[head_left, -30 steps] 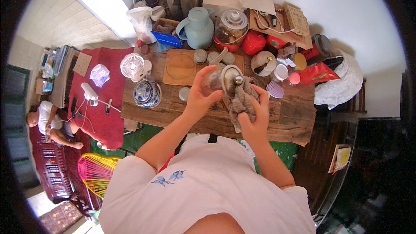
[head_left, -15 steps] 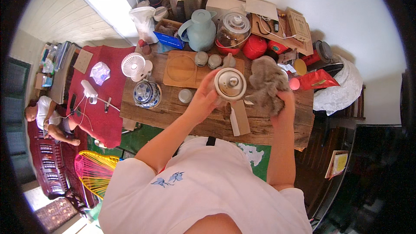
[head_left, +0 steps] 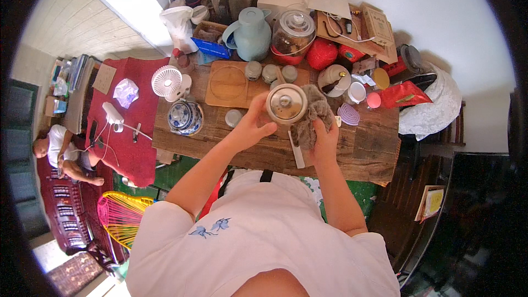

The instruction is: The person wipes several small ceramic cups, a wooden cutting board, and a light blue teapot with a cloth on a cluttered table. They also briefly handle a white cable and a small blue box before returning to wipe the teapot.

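left hand clamped on lidded pot above bench; right hand gripping grey cloth, now back beside pot from further right, so wiping looks resumed.

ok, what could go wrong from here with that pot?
1. Slip: the left hand grips the lidded pot from one side, above the table, so it might drop.
2. Lid: no finger appears to be on its knob; a tilt, or a snag from the cloth in the right hand, could shift it.
3. Knock: small cups stand just beyond the pot; a swing could hit them.
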